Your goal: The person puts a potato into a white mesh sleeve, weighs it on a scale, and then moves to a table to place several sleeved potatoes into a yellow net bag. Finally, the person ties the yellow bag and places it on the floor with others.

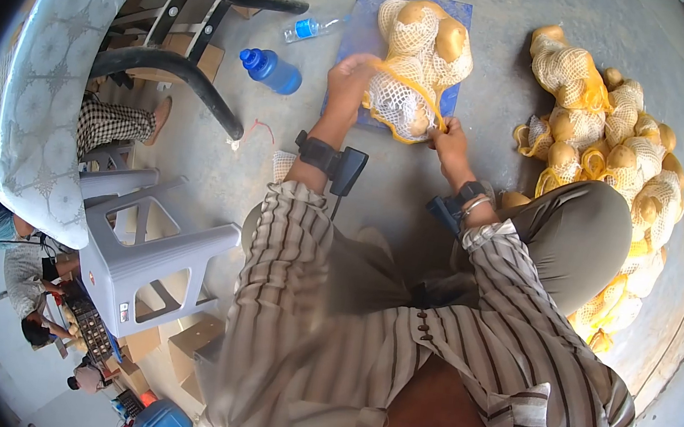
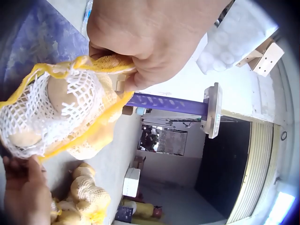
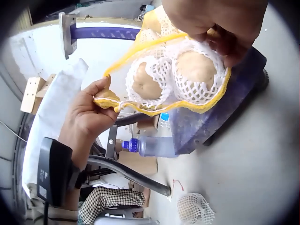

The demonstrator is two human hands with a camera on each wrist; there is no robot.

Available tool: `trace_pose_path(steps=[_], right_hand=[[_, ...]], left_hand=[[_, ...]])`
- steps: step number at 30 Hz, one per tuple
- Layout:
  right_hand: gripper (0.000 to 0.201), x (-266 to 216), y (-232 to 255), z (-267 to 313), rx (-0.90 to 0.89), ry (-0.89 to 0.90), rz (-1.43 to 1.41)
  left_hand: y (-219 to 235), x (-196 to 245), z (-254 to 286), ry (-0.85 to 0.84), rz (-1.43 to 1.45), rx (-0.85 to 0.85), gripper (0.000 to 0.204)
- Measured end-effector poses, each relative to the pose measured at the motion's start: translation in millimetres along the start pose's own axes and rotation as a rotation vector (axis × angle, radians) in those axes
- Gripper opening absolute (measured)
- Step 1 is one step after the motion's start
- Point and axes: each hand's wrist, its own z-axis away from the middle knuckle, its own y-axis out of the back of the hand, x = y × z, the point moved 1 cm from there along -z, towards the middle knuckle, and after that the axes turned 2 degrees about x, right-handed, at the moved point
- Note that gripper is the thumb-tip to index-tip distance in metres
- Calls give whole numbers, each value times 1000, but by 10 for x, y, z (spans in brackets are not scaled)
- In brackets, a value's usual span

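A yellow net bag [image 1: 409, 81] of round tan produce, each piece in a white foam sleeve [image 3: 150, 82], lies on a blue platform scale [image 1: 365, 24]. My left hand [image 1: 347, 86] pinches gathered yellow netting at one side of the bag's mouth. Opposite it, my right hand [image 1: 453, 146] grips the mouth's edge near the scale's front. Between both hands the yellow rim is stretched wide, and sleeved pieces show inside it. In the left wrist view, the scale's purple-blue post [image 2: 168, 105] carries a display head [image 2: 213, 110].
Several filled net bags [image 1: 614, 153] are piled on the floor at right, beside my knee. A blue-capped bottle [image 1: 270, 71] and a clear bottle [image 1: 309, 28] lie left of the scale. Farther left are a grey stool [image 1: 158, 251] and a covered table [image 1: 54, 93].
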Motion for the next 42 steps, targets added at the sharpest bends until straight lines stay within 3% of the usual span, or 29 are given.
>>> trace_pose_path(steps=[4, 7, 9, 13, 15, 19, 20, 22, 24, 27, 34, 36, 37, 39, 42], right_hand=[[16, 94, 26, 17, 8, 71, 224], [17, 54, 46, 17, 44, 29, 210], [18, -31, 54, 29, 53, 25, 132], [17, -192, 49, 35, 122, 12, -61], [16, -328, 26, 84, 153, 23, -82], [13, -648, 30, 97, 214, 124, -131], [13, -764, 49, 137, 213, 127, -131], [18, -1369, 59, 421, 74, 132, -306], [19, -1770, 103, 606, 39, 207, -308], [23, -2048, 135, 808, -31, 295, -311], [49, -1961, -113, 1096, -306, 344, -165], [48, -1859, -146, 1077, -346, 253, -102], [43, -1816, -206, 1074, -372, 244, -130], [30, -1780, -213, 1038, -386, 174, -136], [21, -1706, -192, 945, -340, 72, -258]], left_hand=[[111, -98, -19, -3, -112, -5, 18], [270, -217, -47, -98, -357, -23, 19], [354, -227, -32, -293, -929, 125, 16], [468, -248, 19, -373, -935, 151, 19], [525, -321, -17, -251, -845, 141, 22], [524, -332, -35, -231, -788, 117, 25], [479, -300, -21, -293, -707, 135, 24], [356, -127, 57, -358, -625, 154, 23], [181, 224, 273, -337, -459, 95, 20], [-55, 588, 599, -421, -245, 20, 19], [-273, 800, 884, -370, -327, -149, 19], [-325, 774, 913, -393, -474, -332, 20], [-337, 778, 925, -390, -474, -333, 20], [-381, 777, 947, -531, -529, -424, 18], [-413, 772, 942, -408, -364, -379, 21]])
